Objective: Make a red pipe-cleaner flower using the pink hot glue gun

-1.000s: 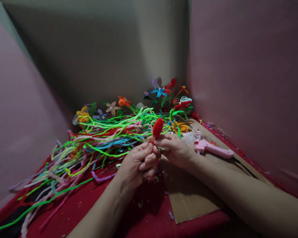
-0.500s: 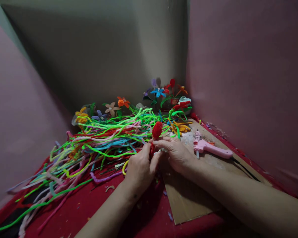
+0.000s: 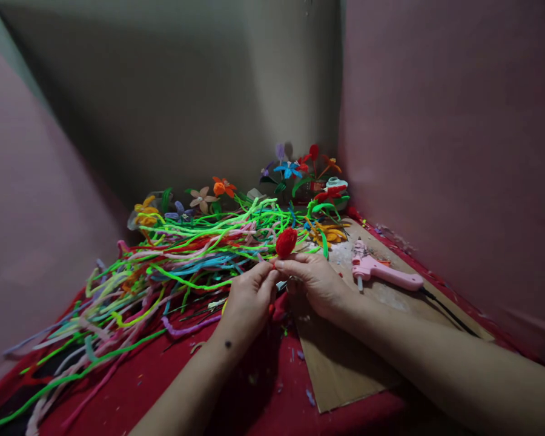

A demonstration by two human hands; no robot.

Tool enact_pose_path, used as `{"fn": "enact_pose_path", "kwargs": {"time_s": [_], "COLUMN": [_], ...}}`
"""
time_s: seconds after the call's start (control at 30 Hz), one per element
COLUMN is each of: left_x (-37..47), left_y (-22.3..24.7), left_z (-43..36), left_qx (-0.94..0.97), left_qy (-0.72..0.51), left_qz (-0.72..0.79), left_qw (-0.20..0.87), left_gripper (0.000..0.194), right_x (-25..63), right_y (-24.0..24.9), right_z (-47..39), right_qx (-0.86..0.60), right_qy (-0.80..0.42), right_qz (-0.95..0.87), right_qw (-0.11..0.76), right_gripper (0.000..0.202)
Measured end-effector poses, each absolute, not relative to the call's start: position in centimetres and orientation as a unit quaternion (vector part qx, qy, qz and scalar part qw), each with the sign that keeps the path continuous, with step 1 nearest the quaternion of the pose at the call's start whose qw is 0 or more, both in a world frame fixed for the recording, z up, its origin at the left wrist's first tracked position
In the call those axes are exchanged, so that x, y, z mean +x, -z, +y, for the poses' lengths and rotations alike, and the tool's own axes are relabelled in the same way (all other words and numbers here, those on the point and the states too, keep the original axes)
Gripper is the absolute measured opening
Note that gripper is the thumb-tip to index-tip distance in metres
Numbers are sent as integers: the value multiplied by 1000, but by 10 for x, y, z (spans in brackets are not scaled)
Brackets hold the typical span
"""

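Note:
A red pipe-cleaner flower bud [image 3: 286,242], rounded and fuzzy, stands upright above my fingertips. My left hand [image 3: 249,290] is closed in a pinch on the red stem below the bud. From the other side my right hand [image 3: 315,281] pinches the same flower just under its head, thumb and fingertips almost meeting the left ones. A small red end shows beneath my left fingers. Most of the stem is hidden by the hands. Something pale and shiny shows between the hands, too small to name.
Loose pipe cleaners [image 3: 195,248] in many colours pile up on the red cloth [image 3: 131,387] at left. A pink glue gun [image 3: 386,271] with a black cord rests on the cardboard [image 3: 345,375] at right. Finished flowers [image 3: 288,169] stand along the back wall.
My left hand has turned and moved slightly left and down, its fingertips now pinching close under the bud. The bud sits slightly lower and tilts a little; less red stem shows between the hands.

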State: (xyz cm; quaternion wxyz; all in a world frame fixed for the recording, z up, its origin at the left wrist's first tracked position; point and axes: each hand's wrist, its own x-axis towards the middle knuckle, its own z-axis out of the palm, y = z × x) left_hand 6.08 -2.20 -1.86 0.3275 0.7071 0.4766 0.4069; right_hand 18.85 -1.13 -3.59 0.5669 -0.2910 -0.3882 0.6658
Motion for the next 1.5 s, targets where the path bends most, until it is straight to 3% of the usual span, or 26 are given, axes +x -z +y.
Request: {"fn": "enact_pose_path", "kwargs": {"time_s": [0.1, 0.2, 0.47, 0.67, 1.07, 1.23, 1.33, 1.4, 1.5], "left_x": [61, 59, 56, 55, 51, 42, 38, 38, 38], "left_y": [11, 7, 15, 16, 12, -5, -12, -12, -8], "left_z": [-24, -25, -24, -22, -23, -18, -16, -16, -17], "left_qx": [598, 525, 451, 436, 491, 648, 639, 615, 599], "left_qy": [-414, -399, -406, -395, -363, -342, -444, -513, -559], "left_qz": [439, 394, 279, 216, 262, 408, 465, 459, 412], "left_qw": [528, 640, 745, 779, 747, 545, 421, 386, 400], "left_gripper": [24, 24, 21, 23, 25, 40, 28, 17, 19], "right_x": [191, 193, 197, 199, 197, 197, 197, 197, 195], "right_y": [36, 34, 32, 35, 31, 27, 26, 26, 25], "right_z": [-10, -9, -6, -2, -8, -11, -13, -16, -21], "right_qx": [-266, -244, -201, -175, -158, -211, -243, -254, -262], "right_qy": [-674, -686, -684, -699, -685, -672, -696, -719, -743], "right_qz": [-417, -431, -477, -491, -496, -475, -462, -453, -456], "right_qw": [548, 534, 515, 489, 509, 527, 493, 461, 413], "right_gripper": [21, 26, 18, 25, 16, 13, 16, 18, 16]}}
